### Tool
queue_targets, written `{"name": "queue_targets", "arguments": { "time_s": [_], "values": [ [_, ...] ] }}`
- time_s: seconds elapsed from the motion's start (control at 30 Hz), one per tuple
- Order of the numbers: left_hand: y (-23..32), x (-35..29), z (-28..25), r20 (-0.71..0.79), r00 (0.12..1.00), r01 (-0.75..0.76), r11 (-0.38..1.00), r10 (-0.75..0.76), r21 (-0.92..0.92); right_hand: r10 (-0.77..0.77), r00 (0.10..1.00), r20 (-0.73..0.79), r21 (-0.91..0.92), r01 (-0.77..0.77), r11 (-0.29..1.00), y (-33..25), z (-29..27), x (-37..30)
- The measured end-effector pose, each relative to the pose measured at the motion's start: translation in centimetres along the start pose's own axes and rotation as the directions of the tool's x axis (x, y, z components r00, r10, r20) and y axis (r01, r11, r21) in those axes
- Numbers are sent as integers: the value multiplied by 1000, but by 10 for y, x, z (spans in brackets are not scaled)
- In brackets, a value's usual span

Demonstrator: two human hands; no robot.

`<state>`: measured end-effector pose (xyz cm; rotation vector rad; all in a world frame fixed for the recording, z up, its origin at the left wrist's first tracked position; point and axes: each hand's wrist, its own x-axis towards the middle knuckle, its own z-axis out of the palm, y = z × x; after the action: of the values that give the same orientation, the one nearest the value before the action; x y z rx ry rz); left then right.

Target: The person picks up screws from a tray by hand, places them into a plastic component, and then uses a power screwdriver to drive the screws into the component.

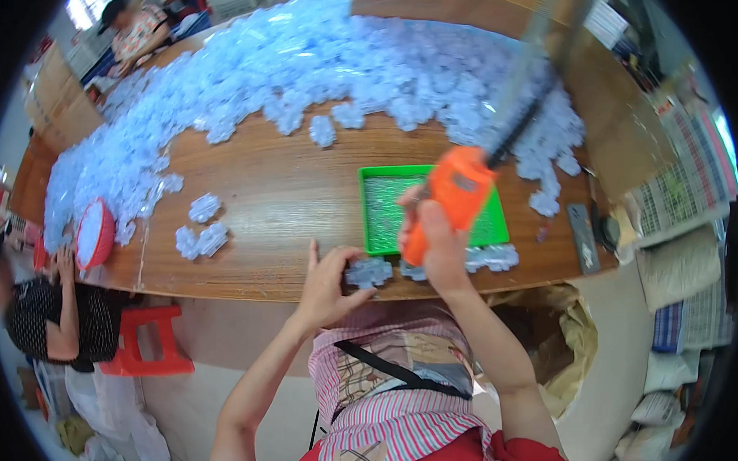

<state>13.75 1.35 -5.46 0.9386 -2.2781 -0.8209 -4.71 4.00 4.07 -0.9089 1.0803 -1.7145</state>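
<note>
My right hand [440,241] is wrapped round an orange electric screwdriver [460,189], blurred by motion, with a dark upper end and cord rising from it. It is held over a green tray [491,222] containing many small, shiny pieces too small to make out. At the table's front edge, my left hand [330,284] holds a clear bluish plastic part [369,273] between thumb and fingers, its index finger stretched away. More clear plastic parts [491,257] lie in a row along the tray's near side, partly hidden by my right hand and wrist.
A large heap of clear plastic parts [310,62] covers the table's far side. Three loose parts [202,239] lie left of centre. A red basket [95,233] stands near a co-worker [53,317] at left; another person [140,31] sits far left. Cardboard [617,117] borders the right side.
</note>
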Motion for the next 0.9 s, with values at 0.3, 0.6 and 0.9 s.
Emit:
{"name": "queue_targets", "arguments": {
  "time_s": [0.3,0.6,0.9],
  "values": [
    [0,-7,-3,-13,1000,15,1000,-14,6,-131,985,109,-127,145,981,-18,8,-4],
    [-2,-5,1,-7,1000,-11,999,11,30,-123,991,55,-116,129,985,-21,7,-1],
    [-14,-7,0,73,997,-8,998,4,55,-130,985,-109,-199,106,974,-25,13,6]
  ]
}}
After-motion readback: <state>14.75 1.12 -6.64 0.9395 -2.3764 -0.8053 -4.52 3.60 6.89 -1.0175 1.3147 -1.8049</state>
